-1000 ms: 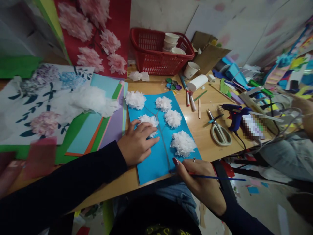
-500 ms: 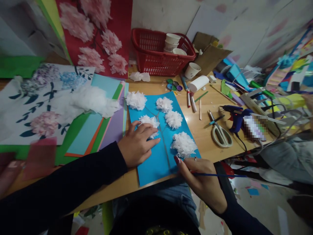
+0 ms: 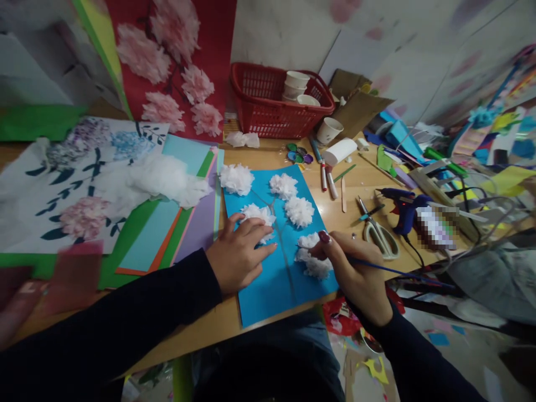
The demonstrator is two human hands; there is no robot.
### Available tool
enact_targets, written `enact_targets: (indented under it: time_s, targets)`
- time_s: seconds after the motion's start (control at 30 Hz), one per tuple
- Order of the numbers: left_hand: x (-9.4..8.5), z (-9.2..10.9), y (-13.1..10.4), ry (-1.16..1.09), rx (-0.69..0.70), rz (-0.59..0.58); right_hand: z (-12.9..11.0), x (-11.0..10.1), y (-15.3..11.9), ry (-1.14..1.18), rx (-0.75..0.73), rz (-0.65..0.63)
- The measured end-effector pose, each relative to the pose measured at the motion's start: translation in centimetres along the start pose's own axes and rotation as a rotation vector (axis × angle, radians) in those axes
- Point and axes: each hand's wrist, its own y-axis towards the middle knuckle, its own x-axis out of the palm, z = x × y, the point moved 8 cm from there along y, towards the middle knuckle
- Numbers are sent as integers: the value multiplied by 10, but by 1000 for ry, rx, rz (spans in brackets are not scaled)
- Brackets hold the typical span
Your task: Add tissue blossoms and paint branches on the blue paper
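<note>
Pale and blotched with pink, the wall (image 3: 285, 33) closes off the far side of my head view, and below it the wooden desk (image 3: 335, 218) spreads from left to right, crowded with craft materials. At the back left I see a red panel (image 3: 224, 39) with pink paper flowers, and in front of it a white sheet (image 3: 25, 223) bearing purple, blue and pink blooms. Near the front edge of the desk lies the blue sheet (image 3: 262, 301), and behind it stands a red basket (image 3: 272, 120) with white cups inside. At the left edge I make out another person's hand (image 3: 23, 304), blurred, by a translucent pink sheet (image 3: 79, 273). My left hand (image 3: 240, 254) rests on the blue sheet, its grip loose, fingers slightly apart over one white flower. My right hand (image 3: 362, 268) is over the sheet's right side, its grip clamped on the brush (image 3: 402, 272); the tip is at the lower right flower's left edge, and I cannot tell whether it touches. A glue gun (image 3: 404, 209) and scissors (image 3: 379, 237) lie farther right. Five white flowers (image 3: 299, 212) surround a thin gray stem (image 3: 288, 271). Behind them sit little paint pots (image 3: 299, 153).
</note>
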Motion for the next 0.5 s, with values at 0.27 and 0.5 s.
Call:
enact_targets:
  time_s: [0.27, 0.5]
  targets:
    - [-20, -6, 2, 26, -114, 215, 9, -31, 66, 18, -6, 169]
    - [-5, -22, -3, 103, -316, 144, 58, -41, 182, 120, 84, 65]
